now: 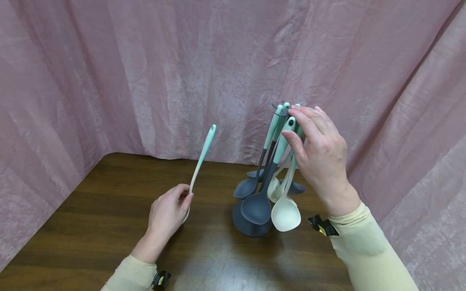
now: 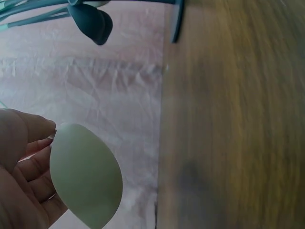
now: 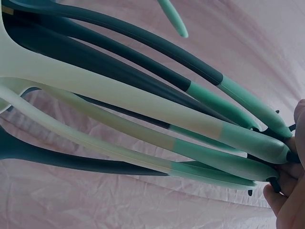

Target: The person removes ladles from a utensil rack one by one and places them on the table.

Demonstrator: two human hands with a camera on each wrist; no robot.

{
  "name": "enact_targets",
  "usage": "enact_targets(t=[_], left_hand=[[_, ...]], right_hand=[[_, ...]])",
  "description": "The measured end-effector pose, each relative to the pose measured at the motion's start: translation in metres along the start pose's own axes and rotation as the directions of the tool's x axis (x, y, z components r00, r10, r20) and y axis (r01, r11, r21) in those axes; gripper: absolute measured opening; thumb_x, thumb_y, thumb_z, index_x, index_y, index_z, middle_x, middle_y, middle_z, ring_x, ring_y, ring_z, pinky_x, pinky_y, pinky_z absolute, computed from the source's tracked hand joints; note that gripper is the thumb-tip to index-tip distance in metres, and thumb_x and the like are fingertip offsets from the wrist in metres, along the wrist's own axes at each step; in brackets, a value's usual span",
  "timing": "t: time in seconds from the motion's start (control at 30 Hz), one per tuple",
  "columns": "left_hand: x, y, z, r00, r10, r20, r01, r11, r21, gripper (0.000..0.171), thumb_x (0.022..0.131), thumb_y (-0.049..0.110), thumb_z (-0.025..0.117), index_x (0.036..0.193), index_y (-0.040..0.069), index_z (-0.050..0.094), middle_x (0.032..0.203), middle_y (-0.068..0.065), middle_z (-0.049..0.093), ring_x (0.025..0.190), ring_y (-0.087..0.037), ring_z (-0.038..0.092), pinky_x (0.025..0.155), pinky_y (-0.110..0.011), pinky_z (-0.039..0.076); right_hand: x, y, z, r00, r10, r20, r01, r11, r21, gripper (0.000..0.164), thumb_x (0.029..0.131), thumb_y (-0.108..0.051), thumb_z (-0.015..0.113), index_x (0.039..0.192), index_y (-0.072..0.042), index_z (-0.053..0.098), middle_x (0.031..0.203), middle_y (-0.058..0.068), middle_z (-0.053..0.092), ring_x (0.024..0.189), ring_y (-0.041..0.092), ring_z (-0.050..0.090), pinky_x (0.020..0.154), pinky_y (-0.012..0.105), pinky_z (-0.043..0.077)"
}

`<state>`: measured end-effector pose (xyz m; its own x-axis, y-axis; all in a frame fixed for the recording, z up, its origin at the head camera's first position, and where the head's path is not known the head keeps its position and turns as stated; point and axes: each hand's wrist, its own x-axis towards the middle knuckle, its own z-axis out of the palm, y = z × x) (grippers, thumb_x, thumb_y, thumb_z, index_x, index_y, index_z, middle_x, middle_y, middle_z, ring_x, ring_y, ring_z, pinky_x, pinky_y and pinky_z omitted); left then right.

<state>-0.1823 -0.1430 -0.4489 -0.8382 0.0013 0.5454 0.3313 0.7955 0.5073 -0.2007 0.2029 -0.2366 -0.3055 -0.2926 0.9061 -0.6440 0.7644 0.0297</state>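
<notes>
My left hand pinches a cream spoon with a mint handle low down near its bowl, the handle tilted up and away. In the left wrist view the cream bowl shows beyond the fingertips. On the right a dark grey utensil stand carries several hanging utensils. My right hand is at its top, thumb and fingers curved around the hook end. A dark grey ladle and a cream ladle hang at the front. The right wrist view shows fingertips beside the hooks.
A brown wooden table lies under both hands. Pink curtains hang behind and along the sides. More dark grey spoons hang on the stand's left side.
</notes>
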Motion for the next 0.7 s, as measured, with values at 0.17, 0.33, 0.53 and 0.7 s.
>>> enact_targets(t=[0.17, 0.33, 0.53, 0.7], left_hand=[[-0.001, -0.014, -0.004, 1.0, 0.001, -0.009, -0.001, 1.0, 0.029, 0.013, 0.1, 0.013, 0.083, 0.111, 0.013, 0.077, 0.096, 0.0, 0.078, 0.074, -0.022, 0.071, 0.061, -0.047, 0.053], [-0.003, -0.028, -0.009, 1.0, 0.001, -0.029, 0.0, 0.999, 0.051, 0.012, 0.099, 0.013, 0.083, 0.11, 0.013, 0.077, 0.093, 0.0, 0.078, 0.072, -0.022, 0.07, 0.059, -0.046, 0.052], [-0.007, -0.041, -0.014, 0.999, 0.004, -0.047, -0.001, 0.997, 0.076, 0.013, 0.098, 0.011, 0.083, 0.109, 0.011, 0.077, 0.092, 0.0, 0.077, 0.07, -0.023, 0.069, 0.056, -0.045, 0.05], [-0.01, -0.051, -0.019, 0.999, -0.011, -0.039, 0.014, 0.995, 0.097, 0.011, 0.099, 0.012, 0.082, 0.109, 0.011, 0.077, 0.091, -0.001, 0.077, 0.068, -0.023, 0.068, 0.055, -0.044, 0.048]], right_hand=[[0.0, 0.0, 0.0, 1.0, 0.002, -0.005, -0.002, 1.0, 0.007, 0.06, 0.111, -0.05, 0.061, 0.141, 0.001, 0.072, 0.14, 0.017, 0.073, 0.133, 0.036, 0.067, 0.127, 0.043, 0.036], [0.0, -0.001, 0.0, 1.0, 0.001, -0.005, -0.001, 1.0, 0.007, 0.06, 0.111, -0.051, 0.062, 0.141, 0.001, 0.072, 0.14, 0.016, 0.073, 0.133, 0.036, 0.067, 0.127, 0.043, 0.036], [0.002, -0.002, 0.0, 1.0, 0.003, -0.005, -0.003, 1.0, 0.008, 0.062, 0.112, -0.053, 0.059, 0.141, 0.001, 0.072, 0.141, 0.015, 0.073, 0.133, 0.035, 0.067, 0.127, 0.044, 0.037], [0.002, -0.002, 0.0, 1.0, 0.011, -0.007, -0.01, 1.0, 0.015, 0.063, 0.111, -0.054, 0.059, 0.14, 0.0, 0.072, 0.141, 0.015, 0.073, 0.133, 0.035, 0.067, 0.127, 0.044, 0.037]])
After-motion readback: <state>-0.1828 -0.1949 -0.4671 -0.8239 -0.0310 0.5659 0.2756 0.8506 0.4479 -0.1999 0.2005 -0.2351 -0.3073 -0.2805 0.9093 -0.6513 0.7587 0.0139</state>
